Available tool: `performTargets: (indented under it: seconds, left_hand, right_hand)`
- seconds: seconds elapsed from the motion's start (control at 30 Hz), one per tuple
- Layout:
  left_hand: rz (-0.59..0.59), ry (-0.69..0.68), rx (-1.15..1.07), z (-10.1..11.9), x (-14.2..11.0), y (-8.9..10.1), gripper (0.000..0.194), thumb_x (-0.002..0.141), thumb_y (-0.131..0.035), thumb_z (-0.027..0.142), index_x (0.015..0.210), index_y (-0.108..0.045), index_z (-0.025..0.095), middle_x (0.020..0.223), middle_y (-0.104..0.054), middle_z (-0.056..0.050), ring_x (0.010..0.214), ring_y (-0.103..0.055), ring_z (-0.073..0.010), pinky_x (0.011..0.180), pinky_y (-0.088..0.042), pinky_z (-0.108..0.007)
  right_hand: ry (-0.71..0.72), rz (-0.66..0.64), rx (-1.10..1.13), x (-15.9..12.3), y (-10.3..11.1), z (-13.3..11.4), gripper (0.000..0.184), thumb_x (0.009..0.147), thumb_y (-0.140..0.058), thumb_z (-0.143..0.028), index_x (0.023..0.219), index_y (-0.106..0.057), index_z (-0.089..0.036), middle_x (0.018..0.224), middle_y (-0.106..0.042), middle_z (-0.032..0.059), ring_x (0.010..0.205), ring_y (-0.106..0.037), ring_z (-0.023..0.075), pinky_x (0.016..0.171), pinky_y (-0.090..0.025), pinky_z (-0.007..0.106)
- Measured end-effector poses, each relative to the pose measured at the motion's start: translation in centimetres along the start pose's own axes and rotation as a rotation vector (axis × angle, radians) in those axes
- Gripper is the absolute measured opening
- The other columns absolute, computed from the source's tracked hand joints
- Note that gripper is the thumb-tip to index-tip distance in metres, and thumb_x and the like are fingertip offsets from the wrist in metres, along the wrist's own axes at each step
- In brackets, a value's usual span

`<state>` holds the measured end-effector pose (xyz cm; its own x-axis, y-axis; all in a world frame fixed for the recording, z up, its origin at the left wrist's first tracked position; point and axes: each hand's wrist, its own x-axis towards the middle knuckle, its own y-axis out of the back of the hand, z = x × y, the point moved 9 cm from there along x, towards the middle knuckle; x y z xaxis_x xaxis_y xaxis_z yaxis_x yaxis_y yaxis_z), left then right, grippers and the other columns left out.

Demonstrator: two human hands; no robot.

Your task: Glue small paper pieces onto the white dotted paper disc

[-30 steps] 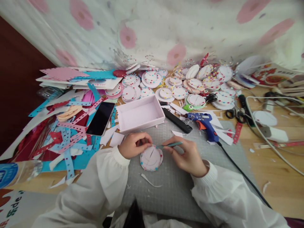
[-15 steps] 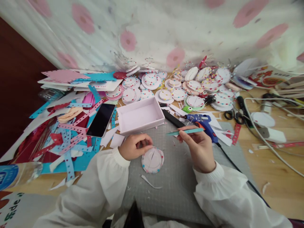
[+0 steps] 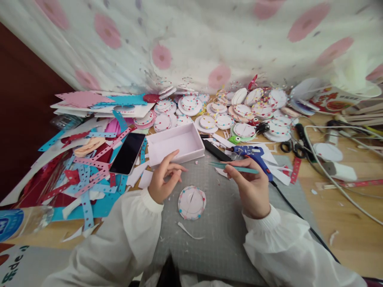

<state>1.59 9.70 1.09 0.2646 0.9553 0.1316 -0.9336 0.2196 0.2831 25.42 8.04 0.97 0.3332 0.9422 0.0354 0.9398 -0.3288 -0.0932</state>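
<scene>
A pair of teal tweezers (image 3: 243,169) is pinched in my right hand (image 3: 251,187), tips pointing left above the grey cutting mat (image 3: 223,235). My left hand (image 3: 166,177) has its fingers apart and holds nothing. It hovers by the near side of a white open box (image 3: 191,153). On the mat between my hands lies a round white paper disc (image 3: 192,202) with red and blue dots around its rim and a dark slit in the middle. A thin curled paper strip (image 3: 190,232) rests just below the disc.
A blue glue gun (image 3: 254,153) with a black cord lies beyond my right hand. Black-handled scissors (image 3: 293,148) are farther right. Several finished paper discs (image 3: 190,104) crowd the back. A phone (image 3: 128,153), paper strips (image 3: 86,199) and a plastic bottle (image 3: 30,221) fill the left.
My left hand has lifted away from the disc and moved up and left toward the box, its fingers spreading. The right hand still holds the tweezers in nearly the same place.
</scene>
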Motion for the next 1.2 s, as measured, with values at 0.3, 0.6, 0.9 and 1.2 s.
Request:
performTargets:
  seconds: [0.3,0.6,0.9,1.2]
  left_hand:
    - [0.005,-0.065,0.338,1.5,-1.6,-1.8,0.042,0.086,-0.05,0.017,0.126,-0.038,0.015,0.122,-0.063,-0.017,0.109,-0.063,-0.0213,0.092,-0.051,-0.037]
    - [-0.019,-0.063,0.443,1.2,-2.6,-2.7,0.035,0.084,-0.041,0.009,0.119,-0.041,0.014,0.114,-0.068,-0.016,0.111,-0.063,-0.0209,0.091,-0.053,-0.036]
    - [0.002,-0.045,0.422,0.8,-2.3,-2.5,0.043,0.08,-0.043,0.006,0.121,-0.041,0.017,0.116,-0.068,-0.012,0.111,-0.064,-0.0219,0.09,-0.054,-0.038]
    - [-0.018,-0.043,0.45,0.2,-2.3,-2.6,0.044,0.079,-0.042,0.004,0.121,-0.04,0.016,0.118,-0.067,-0.013,0.111,-0.064,-0.0218,0.089,-0.055,-0.037]
  right_hand:
    - [0.123,0.019,-0.006,-0.4,-0.1,-1.0,0.016,0.071,-0.076,-0.025,0.079,-0.064,-0.02,0.082,-0.071,0.0035,0.081,-0.07,0.0195,0.064,-0.056,0.029]
    - [0.44,-0.108,-0.387,-1.3,-2.6,-4.4,0.008,0.078,-0.069,-0.018,0.085,-0.069,-0.022,0.084,-0.074,0.0046,0.077,-0.068,0.0184,0.062,-0.052,0.029]
    - [0.509,-0.37,-0.618,0.5,-8.8,-4.9,0.007,0.083,-0.061,-0.022,0.085,-0.067,-0.024,0.082,-0.072,0.0032,0.077,-0.067,0.0189,0.068,-0.051,0.031]
    - [0.484,-0.436,-0.702,1.5,-9.3,-4.7,0.007,0.078,-0.064,-0.019,0.082,-0.068,-0.023,0.08,-0.073,-0.0002,0.072,-0.067,0.0168,0.06,-0.045,0.026]
